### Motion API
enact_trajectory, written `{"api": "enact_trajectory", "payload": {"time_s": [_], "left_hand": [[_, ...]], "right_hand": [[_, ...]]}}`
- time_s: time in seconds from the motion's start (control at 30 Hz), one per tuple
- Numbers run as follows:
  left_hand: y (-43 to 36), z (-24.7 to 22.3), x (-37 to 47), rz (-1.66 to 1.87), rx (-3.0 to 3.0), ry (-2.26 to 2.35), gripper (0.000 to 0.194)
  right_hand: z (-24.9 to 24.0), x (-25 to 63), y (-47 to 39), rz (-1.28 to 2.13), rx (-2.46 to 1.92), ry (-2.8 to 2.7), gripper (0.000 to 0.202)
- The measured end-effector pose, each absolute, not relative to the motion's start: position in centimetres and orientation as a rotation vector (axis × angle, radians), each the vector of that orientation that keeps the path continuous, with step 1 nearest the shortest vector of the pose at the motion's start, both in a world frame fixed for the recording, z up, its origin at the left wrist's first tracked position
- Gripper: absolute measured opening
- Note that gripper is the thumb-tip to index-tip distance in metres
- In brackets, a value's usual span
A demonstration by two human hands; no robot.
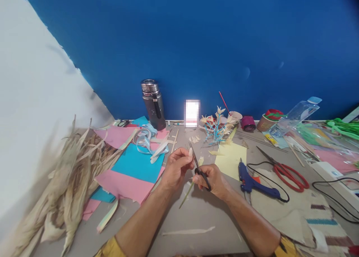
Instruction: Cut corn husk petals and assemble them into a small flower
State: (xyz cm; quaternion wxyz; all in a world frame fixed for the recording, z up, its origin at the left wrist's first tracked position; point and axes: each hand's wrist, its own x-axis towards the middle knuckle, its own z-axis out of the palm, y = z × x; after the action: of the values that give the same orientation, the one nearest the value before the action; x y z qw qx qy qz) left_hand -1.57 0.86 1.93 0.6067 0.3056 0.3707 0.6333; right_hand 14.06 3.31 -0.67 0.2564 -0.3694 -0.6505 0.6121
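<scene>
My left hand (177, 167) pinches a small pale petal-shaped piece (190, 152), which looks like dried husk, between thumb and fingertips. A pair of small black-handled scissors (203, 177) is gripped in my right hand (215, 180), its blades pointing up and away, right beside the pale piece. Under the hands, a thin green-and-yellow strip (185, 197) lies on the grey table (196, 216). Several cut pale bits (194, 139) are scattered just beyond the fingers. Behind my right hand stands a bunch of husk flowers (217, 128) with blue stems.
Dried corn husks (70, 182) are heaped at left, near blue and pink sheets (137, 163) and a ribbon roll (144, 136). A dark flask (153, 105) stands by the wall. To the right lie a blue glue gun (258, 186), red-handled scissors (290, 175) and a yellow sheet (231, 161).
</scene>
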Motion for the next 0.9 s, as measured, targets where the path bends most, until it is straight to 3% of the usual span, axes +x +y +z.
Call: {"api": "enact_trajectory", "payload": {"time_s": [0.9], "left_hand": [[0.98, 1.80, -1.76, 1.461, 0.676, 0.828, 0.013]], "right_hand": [[-0.52, 13.97, 3.26, 1.581, -1.066, -1.750, 0.057]]}}
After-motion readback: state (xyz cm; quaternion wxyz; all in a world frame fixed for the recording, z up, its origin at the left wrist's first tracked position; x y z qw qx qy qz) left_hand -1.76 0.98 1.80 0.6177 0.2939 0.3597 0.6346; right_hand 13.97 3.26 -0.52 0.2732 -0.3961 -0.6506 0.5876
